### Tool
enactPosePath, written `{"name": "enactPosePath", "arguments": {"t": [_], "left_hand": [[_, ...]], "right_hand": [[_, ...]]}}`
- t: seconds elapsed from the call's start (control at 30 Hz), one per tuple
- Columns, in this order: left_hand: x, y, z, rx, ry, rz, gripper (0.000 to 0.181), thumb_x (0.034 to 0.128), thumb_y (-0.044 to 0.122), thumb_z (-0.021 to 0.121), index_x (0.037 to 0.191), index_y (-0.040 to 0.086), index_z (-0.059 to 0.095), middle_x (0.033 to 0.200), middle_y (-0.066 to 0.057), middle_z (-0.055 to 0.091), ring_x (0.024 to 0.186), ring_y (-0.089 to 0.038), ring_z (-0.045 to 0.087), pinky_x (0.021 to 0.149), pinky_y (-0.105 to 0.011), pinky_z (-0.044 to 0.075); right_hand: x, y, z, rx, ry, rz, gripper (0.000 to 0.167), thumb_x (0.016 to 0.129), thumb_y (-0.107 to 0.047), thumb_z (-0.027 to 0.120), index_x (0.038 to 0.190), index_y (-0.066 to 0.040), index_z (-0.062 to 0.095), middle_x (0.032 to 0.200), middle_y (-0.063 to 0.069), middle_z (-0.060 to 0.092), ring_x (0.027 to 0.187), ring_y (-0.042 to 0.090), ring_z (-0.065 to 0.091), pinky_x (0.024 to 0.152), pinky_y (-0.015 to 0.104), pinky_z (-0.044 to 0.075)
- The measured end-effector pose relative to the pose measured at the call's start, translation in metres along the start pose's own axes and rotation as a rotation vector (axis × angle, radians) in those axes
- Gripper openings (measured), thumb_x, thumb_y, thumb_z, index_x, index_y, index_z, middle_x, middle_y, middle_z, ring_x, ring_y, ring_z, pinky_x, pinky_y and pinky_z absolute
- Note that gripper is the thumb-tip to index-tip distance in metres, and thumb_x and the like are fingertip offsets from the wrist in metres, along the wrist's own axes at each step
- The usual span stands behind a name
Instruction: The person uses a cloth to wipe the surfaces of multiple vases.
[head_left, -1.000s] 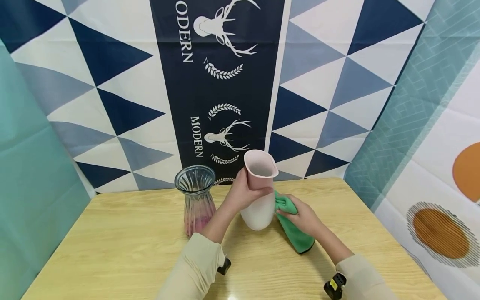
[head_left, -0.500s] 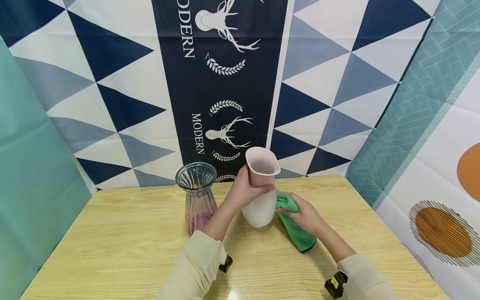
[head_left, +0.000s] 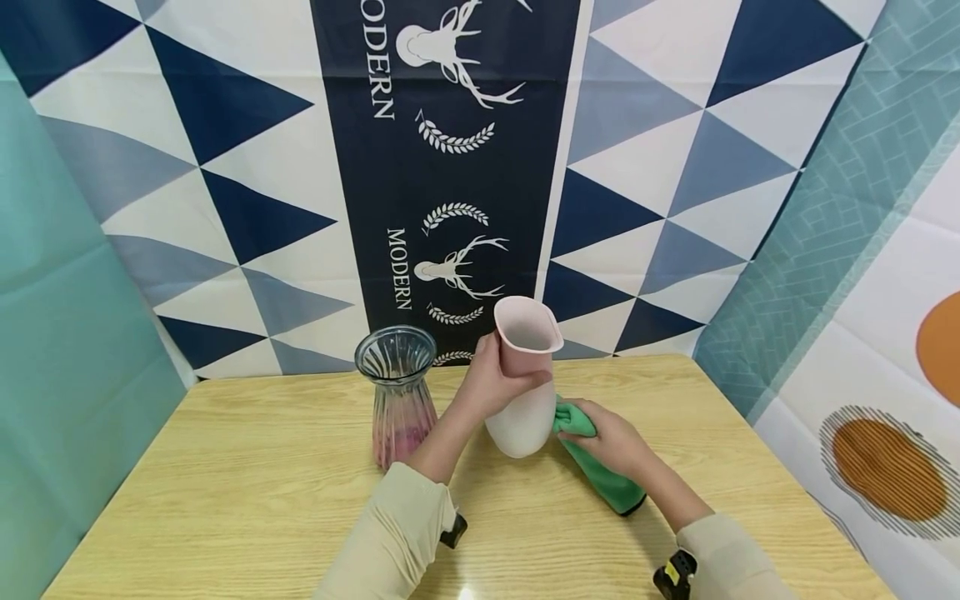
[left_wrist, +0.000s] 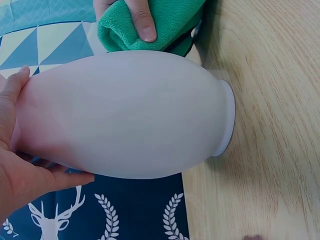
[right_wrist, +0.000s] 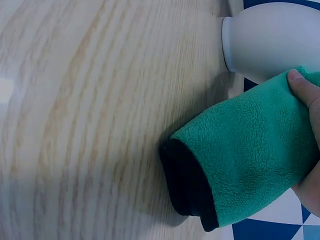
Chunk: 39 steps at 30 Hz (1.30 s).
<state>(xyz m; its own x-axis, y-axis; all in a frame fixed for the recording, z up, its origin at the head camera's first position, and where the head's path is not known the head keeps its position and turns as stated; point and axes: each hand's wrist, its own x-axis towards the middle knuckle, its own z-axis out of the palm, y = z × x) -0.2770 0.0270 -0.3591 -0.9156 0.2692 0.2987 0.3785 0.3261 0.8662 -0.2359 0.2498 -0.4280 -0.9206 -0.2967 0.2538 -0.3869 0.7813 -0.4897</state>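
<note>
A vase (head_left: 522,427), pale pink at the neck and white below, stands near the middle of the table. My left hand (head_left: 491,382) grips it around the neck, fingers behind and thumb across the front. In the left wrist view, the white vase body (left_wrist: 135,115) ends in a narrow base close to the tabletop; I cannot tell whether it touches. A folded green cloth (head_left: 606,477) with a dark edge is pinched in my right hand (head_left: 611,437), against or right beside the vase's right side. Its loose end (right_wrist: 250,145) hangs toward the table in the right wrist view.
A ribbed glass vase (head_left: 397,400), bluish at the rim and pink at the bottom, stands left of my left forearm. The wooden table (head_left: 225,492) ends at a patterned backdrop (head_left: 450,167) behind, with cloth walls on both sides.
My right hand and the green cloth have shifted slightly down along the vase's right side. My left hand keeps its grip on the pink and white vase, which stays nearly in place.
</note>
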Motion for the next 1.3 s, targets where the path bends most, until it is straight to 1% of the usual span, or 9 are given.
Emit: {"name": "enactPosePath", "arguments": {"t": [0.1, 0.23, 0.4, 0.57, 0.73, 0.87, 1.0, 1.13, 1.3], "left_hand": [[-0.001, 0.001, 0.000, 0.025, 0.013, -0.016, 0.090, 0.0717, 0.040, 0.079, 0.142, 0.011, 0.030, 0.138, -0.011, 0.034, 0.120, -0.026, 0.046, 0.101, -0.046, 0.042], [-0.001, 0.002, 0.001, 0.034, 0.025, -0.029, 0.091, 0.0703, 0.041, 0.080, 0.142, 0.012, 0.031, 0.137, -0.010, 0.034, 0.119, -0.026, 0.047, 0.101, -0.046, 0.042], [-0.002, 0.001, 0.001, 0.041, 0.026, -0.033, 0.091, 0.0700, 0.041, 0.080, 0.141, 0.011, 0.032, 0.135, -0.011, 0.036, 0.117, -0.026, 0.048, 0.100, -0.045, 0.043], [-0.001, 0.001, 0.001, 0.053, 0.034, -0.022, 0.091, 0.0695, 0.040, 0.081, 0.141, 0.010, 0.033, 0.134, -0.013, 0.038, 0.116, -0.027, 0.049, 0.100, -0.045, 0.043], [-0.001, 0.003, 0.001, 0.060, 0.035, -0.012, 0.090, 0.0698, 0.039, 0.080, 0.140, 0.008, 0.034, 0.132, -0.014, 0.039, 0.115, -0.028, 0.050, 0.099, -0.045, 0.044], [-0.001, 0.003, 0.001, 0.061, 0.033, -0.008, 0.089, 0.0700, 0.039, 0.080, 0.140, 0.008, 0.035, 0.131, -0.014, 0.041, 0.114, -0.027, 0.050, 0.098, -0.044, 0.045], [-0.002, 0.003, 0.002, 0.052, 0.035, -0.005, 0.088, 0.0701, 0.038, 0.080, 0.140, 0.008, 0.035, 0.130, -0.014, 0.042, 0.114, -0.026, 0.050, 0.097, -0.043, 0.046], [-0.003, 0.002, 0.002, 0.052, 0.040, -0.007, 0.087, 0.0698, 0.036, 0.080, 0.140, 0.008, 0.035, 0.131, -0.014, 0.042, 0.114, -0.026, 0.049, 0.096, -0.043, 0.046], [-0.002, 0.003, 0.002, 0.053, 0.058, 0.012, 0.092, 0.0688, 0.036, 0.081, 0.142, 0.009, 0.031, 0.132, -0.013, 0.043, 0.115, -0.025, 0.048, 0.096, -0.043, 0.045]], "right_hand": [[0.000, 0.000, -0.004, 0.031, 0.013, 0.007, 0.049, 0.085, -0.029, 0.068, 0.129, -0.016, 0.052, 0.125, 0.008, 0.060, 0.114, 0.030, 0.057, 0.093, 0.051, 0.047], [0.002, -0.002, -0.010, 0.087, 0.051, 0.031, 0.051, 0.086, -0.033, 0.066, 0.132, -0.017, 0.050, 0.128, 0.010, 0.058, 0.119, 0.033, 0.054, 0.095, 0.052, 0.045], [0.007, -0.007, -0.017, 0.150, 0.135, 0.049, 0.052, 0.088, -0.034, 0.064, 0.134, -0.017, 0.048, 0.129, 0.012, 0.057, 0.119, 0.034, 0.054, 0.093, 0.053, 0.046], [0.012, -0.018, -0.025, 0.193, 0.217, 0.059, 0.051, 0.089, -0.032, 0.063, 0.134, -0.015, 0.047, 0.130, 0.014, 0.057, 0.115, 0.034, 0.056, 0.089, 0.052, 0.049], [0.016, -0.029, -0.031, 0.221, 0.305, 0.037, 0.053, 0.088, -0.031, 0.064, 0.135, -0.014, 0.046, 0.131, 0.016, 0.055, 0.115, 0.036, 0.055, 0.089, 0.053, 0.048], [0.019, -0.036, -0.035, 0.237, 0.365, 0.015, 0.053, 0.088, -0.030, 0.065, 0.135, -0.012, 0.047, 0.129, 0.017, 0.056, 0.114, 0.035, 0.056, 0.089, 0.051, 0.049], [0.022, -0.042, -0.040, 0.258, 0.378, 0.010, 0.054, 0.088, -0.028, 0.065, 0.136, -0.012, 0.046, 0.131, 0.015, 0.055, 0.115, 0.033, 0.055, 0.090, 0.050, 0.048], [0.026, -0.048, -0.044, 0.286, 0.373, 0.000, 0.054, 0.088, -0.027, 0.066, 0.137, -0.016, 0.045, 0.134, 0.012, 0.054, 0.118, 0.030, 0.053, 0.093, 0.050, 0.047], [0.032, -0.053, -0.046, 0.304, 0.379, -0.033, 0.054, 0.087, -0.023, 0.067, 0.136, -0.013, 0.046, 0.134, 0.010, 0.054, 0.120, 0.028, 0.052, 0.095, 0.048, 0.046]]}}
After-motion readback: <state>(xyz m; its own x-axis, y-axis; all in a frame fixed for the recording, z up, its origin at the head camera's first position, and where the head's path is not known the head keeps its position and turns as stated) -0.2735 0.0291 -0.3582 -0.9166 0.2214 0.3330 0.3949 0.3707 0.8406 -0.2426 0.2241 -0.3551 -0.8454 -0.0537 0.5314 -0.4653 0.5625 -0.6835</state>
